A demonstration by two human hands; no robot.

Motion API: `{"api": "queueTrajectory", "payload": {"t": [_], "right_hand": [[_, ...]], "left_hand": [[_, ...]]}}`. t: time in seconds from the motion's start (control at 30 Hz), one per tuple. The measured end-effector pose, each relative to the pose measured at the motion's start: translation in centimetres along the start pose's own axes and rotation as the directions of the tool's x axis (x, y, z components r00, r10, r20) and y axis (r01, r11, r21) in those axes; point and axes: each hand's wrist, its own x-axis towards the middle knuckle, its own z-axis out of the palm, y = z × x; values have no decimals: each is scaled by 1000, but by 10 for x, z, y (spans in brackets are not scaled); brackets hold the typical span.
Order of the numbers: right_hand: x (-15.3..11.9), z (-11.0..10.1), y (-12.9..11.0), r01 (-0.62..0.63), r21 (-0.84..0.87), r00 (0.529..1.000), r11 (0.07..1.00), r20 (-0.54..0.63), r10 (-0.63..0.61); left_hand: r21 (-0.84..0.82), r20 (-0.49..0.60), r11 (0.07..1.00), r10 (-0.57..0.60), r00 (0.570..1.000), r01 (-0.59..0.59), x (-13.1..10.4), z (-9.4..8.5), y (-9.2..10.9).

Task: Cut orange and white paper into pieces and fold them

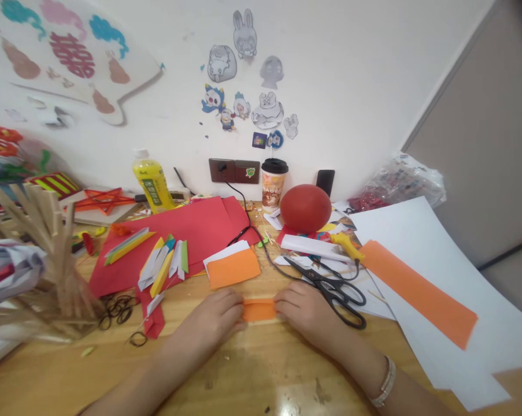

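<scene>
A small strip of orange paper (259, 310) lies on the wooden table between my hands, with a fold along its far edge. My left hand (215, 318) grips its left end, fingers curled over the paper. At the right end, my right hand (302, 312) pinches it the same way. Just behind them rests a stack of cut paper, an orange piece (234, 268) on top of a white one. Black-handled scissors (330, 286) lie right beside my right hand. Several folded paper pieces (163, 268) in yellow, white and green sit to the left on red paper (191, 225).
A red balloon (306, 208), a lidded paper cup (273, 184) and a yellow drink bottle (154, 180) stand along the wall. A yellow glue gun (346, 245) trails a cable. White sheets (495, 289) carry an orange strip (421, 292) at right. Wooden sticks (55, 242) stand left.
</scene>
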Motion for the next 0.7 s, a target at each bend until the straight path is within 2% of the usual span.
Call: {"api": "queueTrajectory", "payload": {"t": [0.13,0.37,0.57,0.7], "right_hand": [[-1,4,1,-19,6,1000,1000,21,19],[4,3,-6,-215,136,976,967,-7,218],[4,1,-8,-259,184,965,948,4,263],[6,1,-12,-293,209,954,933,8,298]], "left_hand": [[-31,16,1000,-5,1000,5,2,-1,-1],[-1,-24,1000,-15,1000,15,2,4,0],[16,8,992,-126,992,126,4,6,4],[53,43,987,-157,987,155,5,9,3]]}}
